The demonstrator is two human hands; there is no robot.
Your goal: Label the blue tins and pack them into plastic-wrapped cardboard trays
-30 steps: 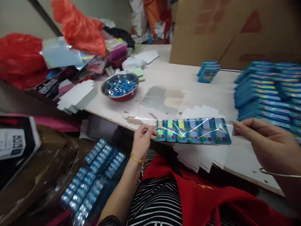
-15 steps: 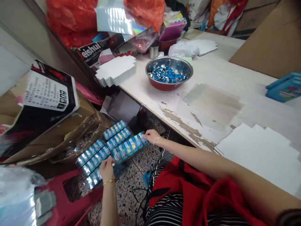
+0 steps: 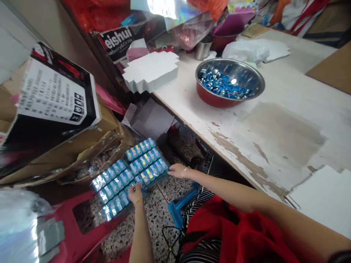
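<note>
Down beside the table, several cellophane-wrapped strips of small blue boxes [image 3: 128, 175] lie stacked on a red plastic stool [image 3: 79, 233]. My left hand [image 3: 135, 193] rests on the near end of the newest strip [image 3: 148, 174], fingers curled on it. My right hand [image 3: 177, 170] touches the far end of that same strip, fingers bent against its edge. Both arms reach down and to the left from my lap.
A metal bowl [image 3: 229, 84] of blue shiny pieces sits on the worn white table [image 3: 274, 120]. White card stacks [image 3: 152, 71] lie at the table's corner, more [image 3: 326, 197] at right. A brown carton [image 3: 63, 128] with a black-and-white flap stands left. A blue stool [image 3: 181, 206] is below.
I carried the wrapped strip from above the table down to the stack on the red stool. Both hands have since settled it onto the pile, and my view swung left.
</note>
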